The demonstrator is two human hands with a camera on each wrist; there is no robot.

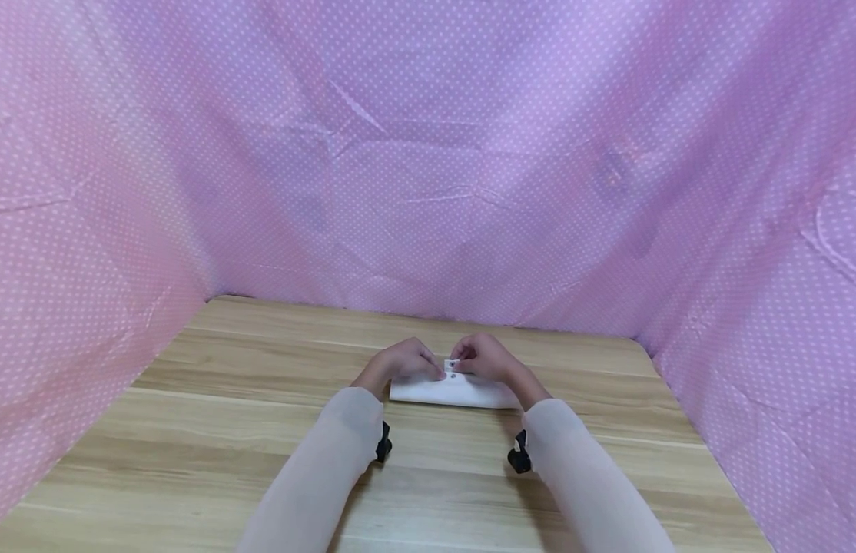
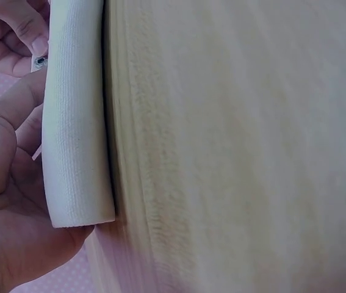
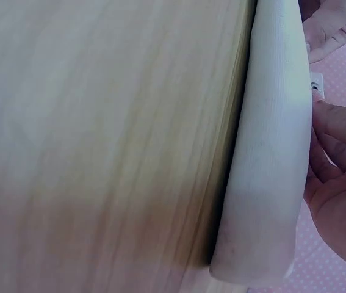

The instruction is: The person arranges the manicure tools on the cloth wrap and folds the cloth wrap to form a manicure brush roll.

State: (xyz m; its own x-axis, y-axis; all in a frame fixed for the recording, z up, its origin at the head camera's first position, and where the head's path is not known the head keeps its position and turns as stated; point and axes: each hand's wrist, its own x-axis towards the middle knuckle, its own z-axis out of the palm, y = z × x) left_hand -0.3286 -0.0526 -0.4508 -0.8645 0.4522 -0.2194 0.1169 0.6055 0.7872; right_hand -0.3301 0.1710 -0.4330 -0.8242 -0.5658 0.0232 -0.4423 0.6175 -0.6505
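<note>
A long white fabric pouch (image 1: 462, 394), folded into a thick ribbed roll, lies across the wooden table. From its far side a small white tab (image 1: 448, 366) with a metal snap sticks up, and a second snap (image 1: 453, 376) sits on the pouch just below. My right hand (image 1: 489, 358) pinches the tab between thumb and fingers. Beside the snaps, my left hand (image 1: 409, 359) holds the pouch, its thumb close to the lower snap. Both wrist views show the rolled pouch (image 2: 78, 140) hiding part of the fingers behind it.
The light wood-grain table (image 1: 214, 430) has rounded far corners. Pink polka-dot cloth (image 1: 428, 192) hangs around its back and both sides. Black straps (image 1: 519, 453) with wrist cameras sit at the cuffs of my pale sleeves (image 1: 594, 476).
</note>
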